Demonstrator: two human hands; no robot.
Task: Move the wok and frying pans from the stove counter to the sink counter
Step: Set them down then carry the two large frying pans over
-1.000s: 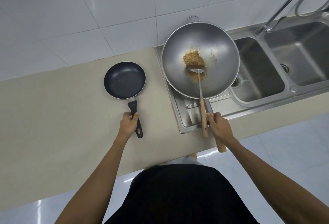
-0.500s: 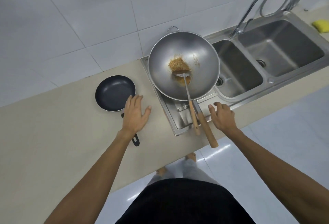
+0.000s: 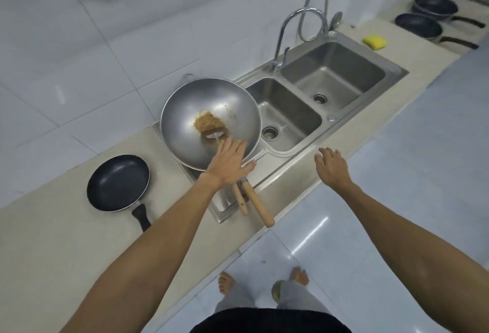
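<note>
A steel wok (image 3: 190, 115) with brown food and a metal spatula (image 3: 241, 200) rests on the sink's drainboard, its wooden handle (image 3: 258, 207) jutting past the counter edge. A small black frying pan (image 3: 117, 183) lies on the beige counter to its left. Two more dark frying pans (image 3: 419, 25) (image 3: 435, 7) sit on the far counter at top right. My left hand (image 3: 229, 164) hovers flat, fingers spread, over the wok's near rim, holding nothing. My right hand (image 3: 330, 167) is open above the counter's front edge, right of the wok.
A double steel sink (image 3: 394, 68) with a curved tap (image 3: 285, 31) lies right of the wok. A yellow sponge (image 3: 374, 42) rests beyond it. White tiled wall behind, glossy floor in front, my bare feet (image 3: 264, 282) below.
Both hands let go of the pan handle and wok handle, which stay on the counter. My left hand moved right over the wok; my right moved further right. The view swung toward the far counter.
</note>
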